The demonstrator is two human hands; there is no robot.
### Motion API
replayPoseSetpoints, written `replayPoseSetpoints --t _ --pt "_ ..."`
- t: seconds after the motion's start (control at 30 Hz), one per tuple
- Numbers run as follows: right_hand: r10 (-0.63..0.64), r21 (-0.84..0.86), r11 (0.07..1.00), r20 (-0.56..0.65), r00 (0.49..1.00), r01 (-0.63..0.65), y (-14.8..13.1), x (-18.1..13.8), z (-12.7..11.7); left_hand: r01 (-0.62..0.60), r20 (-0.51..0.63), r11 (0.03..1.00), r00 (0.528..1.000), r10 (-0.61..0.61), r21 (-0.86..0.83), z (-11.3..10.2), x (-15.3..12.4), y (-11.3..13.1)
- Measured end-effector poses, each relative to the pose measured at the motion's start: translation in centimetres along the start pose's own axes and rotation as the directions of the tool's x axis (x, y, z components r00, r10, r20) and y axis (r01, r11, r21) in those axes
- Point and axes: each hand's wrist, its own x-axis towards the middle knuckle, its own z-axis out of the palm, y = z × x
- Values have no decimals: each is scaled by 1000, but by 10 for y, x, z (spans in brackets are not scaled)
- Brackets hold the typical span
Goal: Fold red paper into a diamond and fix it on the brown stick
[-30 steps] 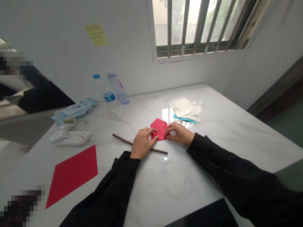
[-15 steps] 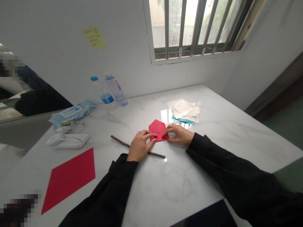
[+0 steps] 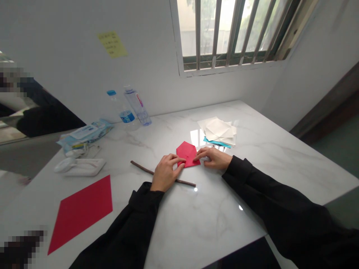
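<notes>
A folded red paper [image 3: 185, 150] with a pointed top lies flat on the table in front of me. My left hand [image 3: 166, 172] holds its lower left part, with the fingertips on top and the thumb at the near edge. At the lower right, my right hand [image 3: 214, 158] presses the fingertips onto the paper near the fold, its thumb tucked in beneath. Under my left hand passes a thin brown stick [image 3: 142, 166], its middle hidden. A larger unfolded red sheet [image 3: 82, 213] lies to the left of my left arm.
A stack of white paper [image 3: 218, 129] with a blue sheet [image 3: 217, 142] under it lies beyond my right hand. Two plastic bottles [image 3: 126, 116] stand by the wall. A blue packet [image 3: 86, 132], a cable and a white object [image 3: 84, 167] are at the left on the marble table [image 3: 221, 220].
My right thumb has drawn in from the paper's lower right edge, and the right wrist has shifted slightly. My left hand and the red paper stay in place.
</notes>
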Motion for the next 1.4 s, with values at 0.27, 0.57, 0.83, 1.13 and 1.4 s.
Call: replayPoseSetpoints --t 0.27,0.57,0.83,1.13,1.4 --pt "-4 -8 1000 -21 1000 4 -3 1 1 17 1 1000 1000 -17 -12 0 1 1" --pt "-35 -8 999 -63 997 35 -3 2 4 10 5 1000 1000 -10 -13 0 0 0" --pt "-1 0 1000 -95 995 1 -6 4 8 10 88 997 996 -3 -74 -3 3 -15" --pt "7 -13 1000 -107 994 -9 -10 3 8 -15 92 995 995 24 -95 -7 3 -11" --pt "-6 -59 998 -127 992 -2 -12 1 8 -40 77 998 996 44 -50 -3 1 -8"
